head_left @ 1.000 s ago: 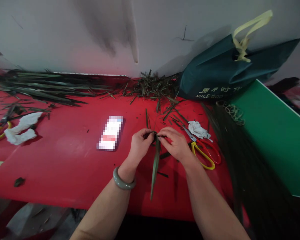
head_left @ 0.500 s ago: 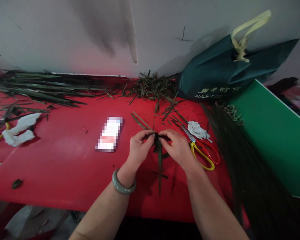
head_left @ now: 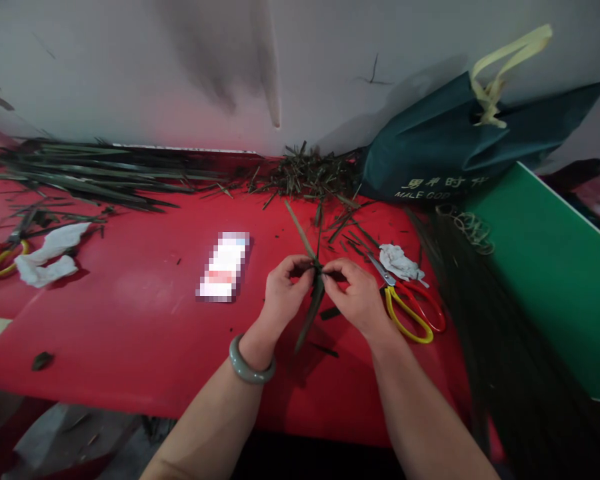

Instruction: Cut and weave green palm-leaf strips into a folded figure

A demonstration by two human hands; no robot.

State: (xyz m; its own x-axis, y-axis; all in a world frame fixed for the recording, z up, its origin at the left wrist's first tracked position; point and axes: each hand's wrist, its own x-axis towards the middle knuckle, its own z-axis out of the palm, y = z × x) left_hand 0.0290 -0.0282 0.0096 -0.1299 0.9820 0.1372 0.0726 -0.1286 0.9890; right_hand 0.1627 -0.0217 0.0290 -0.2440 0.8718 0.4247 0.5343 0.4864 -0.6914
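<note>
Both hands meet above the red tabletop [head_left: 155,347], pinching a small bunch of dark green leaf strips [head_left: 307,320]. My left hand [head_left: 286,293], with a grey-green bangle [head_left: 251,363] at the wrist, is closed on the strips from the left. Opposite it, my right hand [head_left: 357,293] grips them between thumb and fingers. Strip ends stick out away from me and toward me; the middle where they cross is partly hidden by my fingertips. Just right of my right hand lie scissors [head_left: 410,313] with one yellow and one red handle, beside a crumpled white tissue [head_left: 400,262].
A phone [head_left: 223,267] with a blurred screen lies left of my hands. Long leaves [head_left: 100,175] and cut scraps [head_left: 313,173] line the wall. At right are a dark bag [head_left: 430,153], a green board [head_left: 550,280] and dark leaves [head_left: 510,373]. More scissors [head_left: 7,257] sit far left.
The strips have turned in my fingers: the long lower end now slants to the left, and an upper end points more steeply away. Both hands keep their pinch. The view has shifted slightly.
</note>
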